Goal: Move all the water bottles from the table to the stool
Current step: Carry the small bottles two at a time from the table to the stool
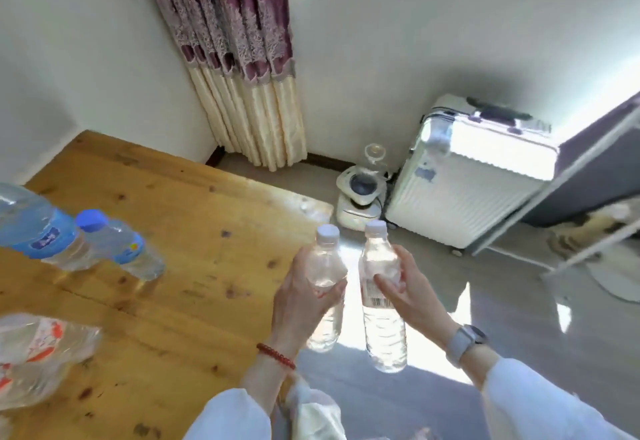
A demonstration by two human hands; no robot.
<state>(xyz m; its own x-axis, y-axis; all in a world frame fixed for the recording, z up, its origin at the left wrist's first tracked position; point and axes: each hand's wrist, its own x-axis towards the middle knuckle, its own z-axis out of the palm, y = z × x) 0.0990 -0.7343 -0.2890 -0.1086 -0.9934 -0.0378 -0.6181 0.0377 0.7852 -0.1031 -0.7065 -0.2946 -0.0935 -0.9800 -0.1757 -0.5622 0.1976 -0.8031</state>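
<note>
The left hand (304, 301) curls its fingers round a clear bottle (325, 287) with a white cap. The right hand (412, 290) grips a second clear bottle (381, 301) the same way (its label shows a barcode, too blurry to read). Both are held upright just past the edge of the wooden table (194, 231). Two blue-label bottles (114, 242) stand on the table, their writing too blurred to read, and a red-label bottle (38, 353) sits nearer.

We've got left hand (304, 295) and right hand (410, 292) both raised ahead, fingers curled in a firm grip, forearms converging.
</note>
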